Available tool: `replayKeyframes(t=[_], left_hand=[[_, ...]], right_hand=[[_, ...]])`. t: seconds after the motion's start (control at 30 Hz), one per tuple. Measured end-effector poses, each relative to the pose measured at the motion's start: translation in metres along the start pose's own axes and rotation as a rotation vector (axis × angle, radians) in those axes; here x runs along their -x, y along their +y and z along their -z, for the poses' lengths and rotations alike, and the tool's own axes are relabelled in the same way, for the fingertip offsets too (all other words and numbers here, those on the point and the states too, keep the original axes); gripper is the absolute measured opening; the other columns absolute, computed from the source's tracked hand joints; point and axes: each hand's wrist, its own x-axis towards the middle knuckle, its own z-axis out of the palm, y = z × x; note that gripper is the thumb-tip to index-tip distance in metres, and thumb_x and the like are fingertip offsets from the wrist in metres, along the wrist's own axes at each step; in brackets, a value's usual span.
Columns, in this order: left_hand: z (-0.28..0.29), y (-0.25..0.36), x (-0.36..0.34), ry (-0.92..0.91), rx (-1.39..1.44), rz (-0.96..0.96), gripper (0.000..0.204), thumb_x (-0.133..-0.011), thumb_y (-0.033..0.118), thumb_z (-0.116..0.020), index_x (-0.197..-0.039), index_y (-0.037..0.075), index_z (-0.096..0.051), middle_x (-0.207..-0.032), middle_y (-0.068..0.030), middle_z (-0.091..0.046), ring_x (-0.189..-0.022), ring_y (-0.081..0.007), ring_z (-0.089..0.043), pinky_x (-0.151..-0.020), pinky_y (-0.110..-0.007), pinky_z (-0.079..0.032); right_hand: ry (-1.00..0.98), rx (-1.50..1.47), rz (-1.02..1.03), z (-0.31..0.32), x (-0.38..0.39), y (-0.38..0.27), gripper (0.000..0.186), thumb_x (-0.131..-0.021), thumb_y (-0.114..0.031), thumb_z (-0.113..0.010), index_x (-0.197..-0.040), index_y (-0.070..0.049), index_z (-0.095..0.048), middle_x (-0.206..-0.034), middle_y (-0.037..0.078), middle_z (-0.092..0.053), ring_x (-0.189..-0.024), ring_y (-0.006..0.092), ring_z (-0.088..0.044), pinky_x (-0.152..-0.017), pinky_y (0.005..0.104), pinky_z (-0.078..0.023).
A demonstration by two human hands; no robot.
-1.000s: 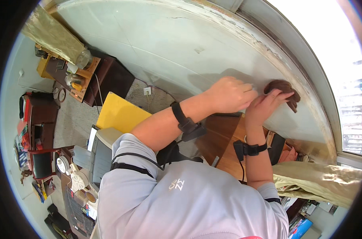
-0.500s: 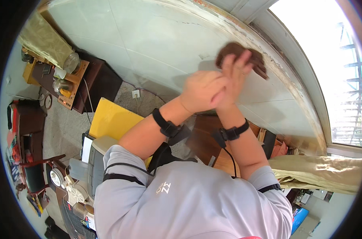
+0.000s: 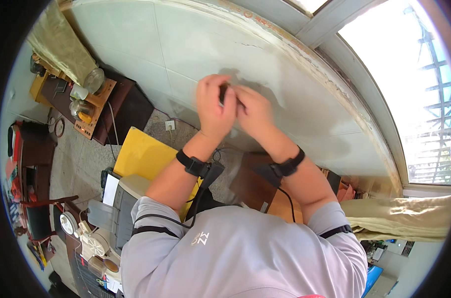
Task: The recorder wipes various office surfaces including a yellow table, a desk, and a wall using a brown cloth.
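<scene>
My left hand (image 3: 213, 107) and my right hand (image 3: 255, 111) meet in front of the pale tiled wall, both with curled fingers and somewhat blurred. Between them a small part of a dark brown, cloth-like thing (image 3: 224, 93) shows; the hands hide the rest of it. The left fingers wrap round it, and the right fingertips pinch at its edge, touching the left thumb. Black straps with small black devices circle both wrists.
Above the wall (image 3: 195, 44) runs a chipped ledge, with a window at the right. A yellow panel (image 3: 143, 154) and a printer-like machine (image 3: 123, 208) stand at the left, near a dark cabinet (image 3: 128, 107) and a wall socket (image 3: 170, 125). A curtain (image 3: 404, 213) hangs at right.
Both hands have moved left and away from the ledge. The brown cloth-like thing, spread large beyond my right fingers before, is now mostly enclosed between both hands.
</scene>
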Motion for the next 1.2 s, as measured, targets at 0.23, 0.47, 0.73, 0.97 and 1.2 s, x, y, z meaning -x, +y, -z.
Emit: replayKeyframes(t=[0.23, 0.47, 0.73, 0.97, 1.2], left_hand=[[-0.032, 0.005, 0.043, -0.754, 0.489, 0.175, 0.048, -0.096, 0.015, -0.062, -0.14, 0.003, -0.047, -0.123, -0.0156, -0.059, -0.108, -0.0272, -0.06, -0.094, -0.039, -0.049], [-0.058, 0.03, 0.067, -0.894, 0.923, 0.55, 0.064, -0.097, 0.02, -0.067, -0.149, 0.005, -0.033, -0.12, -0.0124, -0.059, -0.111, -0.0169, -0.059, -0.092, -0.036, -0.051], [-0.047, -0.015, 0.099, -1.078, 0.621, 0.698, 0.053, -0.095, 0.024, -0.07, -0.137, 0.006, -0.044, -0.105, -0.0101, -0.066, -0.098, -0.0184, -0.064, -0.083, -0.035, -0.053], [0.003, -0.133, 0.089, -0.221, 0.05, 0.866, 0.055, -0.092, 0.036, -0.072, -0.127, 0.002, -0.048, -0.109, -0.0183, -0.063, -0.103, -0.0305, -0.062, -0.089, -0.04, -0.051], [0.088, -0.232, -0.051, 0.422, -0.098, 0.415, 0.027, -0.09, 0.018, -0.075, -0.108, 0.0, -0.067, -0.089, -0.0039, -0.065, -0.083, -0.0149, -0.06, -0.077, -0.032, -0.051]], right_hand=[[0.056, -0.002, 0.021, 0.071, 0.067, 0.029, 0.045, -0.08, 0.008, -0.058, -0.123, -0.004, -0.065, -0.124, 0.015, -0.062, -0.114, 0.0322, -0.061, -0.093, 0.039, -0.053], [0.301, -0.429, -0.384, 0.068, 0.131, 0.041, 0.054, -0.082, 0.011, -0.067, -0.131, -0.005, -0.055, -0.129, 0.009, -0.052, -0.122, 0.0254, -0.055, -0.1, 0.0392, -0.052], [0.022, -0.393, -0.416, 0.071, 0.15, 0.033, 0.035, -0.09, 0.005, -0.066, -0.123, -0.005, -0.061, -0.125, 0.01, -0.062, -0.116, 0.0201, -0.061, -0.091, 0.0337, -0.053], [0.033, -0.032, -0.464, 0.132, 0.15, 0.073, 0.016, -0.097, -0.001, -0.059, -0.109, -0.001, -0.069, -0.099, 0.008, -0.072, -0.091, 0.017, -0.069, -0.085, 0.0306, -0.054], [0.015, -0.105, -0.554, 0.209, 0.136, 0.104, 0.018, -0.096, -0.004, -0.061, -0.112, 0.0, -0.067, -0.094, 0.009, -0.074, -0.076, 0.0144, -0.068, -0.068, 0.0251, -0.05]])
